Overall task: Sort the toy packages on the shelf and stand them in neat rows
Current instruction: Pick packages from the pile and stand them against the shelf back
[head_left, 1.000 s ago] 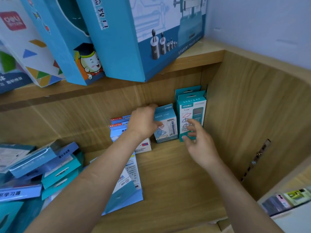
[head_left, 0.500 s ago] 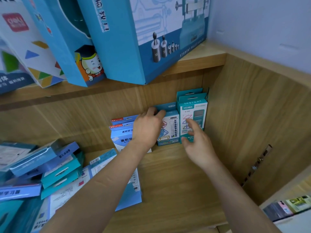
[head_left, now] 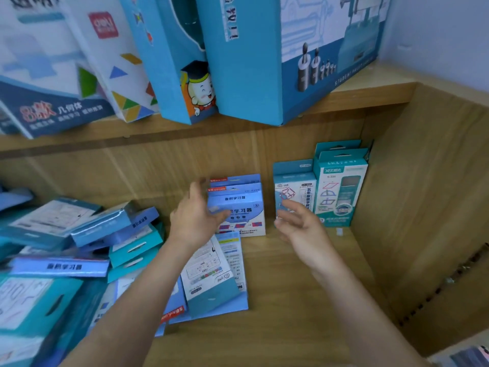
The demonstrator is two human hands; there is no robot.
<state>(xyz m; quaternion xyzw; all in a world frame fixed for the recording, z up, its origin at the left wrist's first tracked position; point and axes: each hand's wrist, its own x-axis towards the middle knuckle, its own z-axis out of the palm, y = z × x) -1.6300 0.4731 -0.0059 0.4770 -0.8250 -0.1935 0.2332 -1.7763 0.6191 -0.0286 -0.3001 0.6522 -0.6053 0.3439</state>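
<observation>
**Standing row could topple**

Both grips are apart and empty: left hand [head_left: 197, 218] by the blue packs [head_left: 238, 207] at 12 o'clock, right hand [head_left: 299, 229] before the light-blue pack [head_left: 293, 192] at 1 o'clock on the shelf [head_left: 291, 300]. A careless nudge could tip them; the 9 o'clock heap [head_left: 79, 247] may slide.

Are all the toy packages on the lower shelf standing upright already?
No, a jumbled heap of packages lies at the left; only a few upright packages stand by the right wall.

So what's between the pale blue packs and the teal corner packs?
Head view: one upright blue cube-print pack beside the teal packs, then a bare gap before the pale blue packs.
</observation>
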